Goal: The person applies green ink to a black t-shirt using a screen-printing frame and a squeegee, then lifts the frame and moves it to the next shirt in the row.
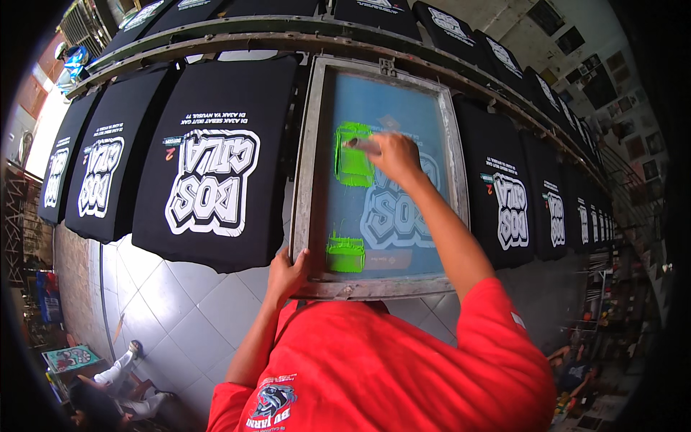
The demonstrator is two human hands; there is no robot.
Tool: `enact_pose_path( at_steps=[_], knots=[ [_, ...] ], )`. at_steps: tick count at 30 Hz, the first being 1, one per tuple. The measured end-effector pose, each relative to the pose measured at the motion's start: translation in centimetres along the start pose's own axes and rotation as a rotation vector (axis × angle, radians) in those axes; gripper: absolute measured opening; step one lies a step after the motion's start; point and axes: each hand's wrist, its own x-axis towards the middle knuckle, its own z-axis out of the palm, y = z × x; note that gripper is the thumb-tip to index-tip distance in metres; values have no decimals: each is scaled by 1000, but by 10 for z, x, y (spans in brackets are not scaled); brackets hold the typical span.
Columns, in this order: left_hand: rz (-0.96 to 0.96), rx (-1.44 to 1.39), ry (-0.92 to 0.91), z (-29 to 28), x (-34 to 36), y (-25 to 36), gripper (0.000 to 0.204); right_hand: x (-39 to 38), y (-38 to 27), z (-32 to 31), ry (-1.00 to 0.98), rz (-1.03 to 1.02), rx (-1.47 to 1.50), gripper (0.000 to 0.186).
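Observation:
A wooden-framed printing screen (314, 144) with a bluish mesh (389, 93) lies over a black shirt in the row. Its mesh lets a pale lettering print show through. My right hand (397, 155) is closed around a small squeegee (367, 146) at the edge of a bright green ink patch (353, 167) on the mesh. Nearer to me is a second green ink patch (345, 256). My left hand (289, 273) grips the screen frame at its near left corner, with the thumb along the side; some of its fingers are hidden.
Black shirts with white lettering (216, 173) lie side by side to the left, and more (507, 209) to the right. Behind them runs a long metal rail (237, 39), with another row of shirts beyond. Below is a tiled floor (165, 302). A person (119, 396) sits at lower left.

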Motion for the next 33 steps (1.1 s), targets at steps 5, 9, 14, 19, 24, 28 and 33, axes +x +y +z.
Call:
enact_pose_path(
  at_steps=[5,9,14,19,24,28,33],
  knots=[
    [16,-2,11,0,0,-2,41,52,20,24,115,-56,-22,16],
    [13,81,31,1,5,-13,43,40,15,40,74,-35,-74,21],
    [33,37,51,4,3,-15,45,-7,-1,29,38,-102,-61,16],
    [73,13,56,-1,-2,-4,46,-45,-22,1,-74,-111,53,21],
    [23,59,11,-1,3,-9,46,-54,11,-12,-37,210,579,31],
    [51,18,-5,-3,-4,9,44,-81,48,5,27,712,1270,32],
    [113,39,27,-4,-6,7,41,-119,37,22,48,929,1936,30]
  ],
)
